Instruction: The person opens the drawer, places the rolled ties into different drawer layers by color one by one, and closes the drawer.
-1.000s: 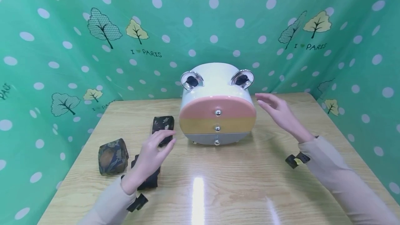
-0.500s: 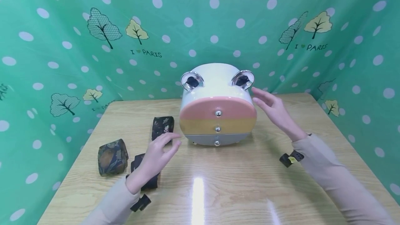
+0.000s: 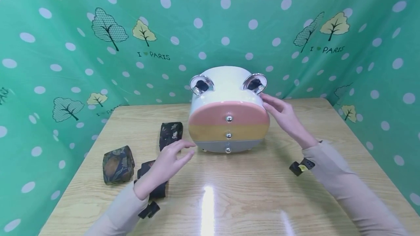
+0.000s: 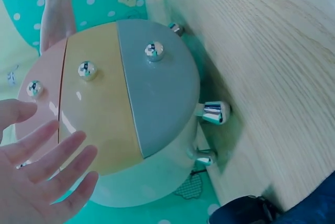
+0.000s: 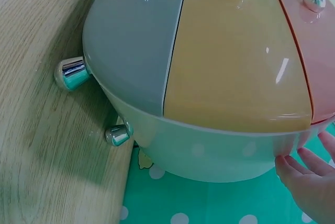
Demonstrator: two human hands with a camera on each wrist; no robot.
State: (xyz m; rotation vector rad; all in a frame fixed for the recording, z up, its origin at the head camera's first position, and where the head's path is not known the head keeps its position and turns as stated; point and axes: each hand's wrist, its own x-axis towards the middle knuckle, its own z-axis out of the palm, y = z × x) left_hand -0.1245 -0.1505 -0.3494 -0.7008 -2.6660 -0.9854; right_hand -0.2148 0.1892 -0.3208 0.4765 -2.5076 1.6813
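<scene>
A white, rounded drawer box point(image 3: 226, 83) with two chrome eye-like rings stands at the back middle of the table. Its front carries a pink, a yellow and a grey drawer, each with a round silver knob point(image 3: 228, 135). My right hand point(image 3: 283, 114) touches the box's right side with its fingertips, just below the right ring; the right wrist view shows those fingers point(image 5: 309, 164) against the white shell. My left hand point(image 3: 168, 163) hovers in front of the box's lower left, fingers loosely extended and holding nothing. In the left wrist view its spread fingers point(image 4: 68, 158) overlap the drawer fronts.
Several dark, flower-patterned folded cloth bundles lie on the left of the wooden table point(image 3: 249, 199): one bundle point(image 3: 118, 165) far left, another bundle point(image 3: 170, 134) beside the box, a third bundle point(image 3: 159, 190) partly under the left forearm. A green dotted curtain point(image 3: 226, 28) surrounds the table.
My right hand has moved left until its fingertips meet the box's side. My left hand has drifted right, toward the box's lower left corner. Box and bundles stay in place.
</scene>
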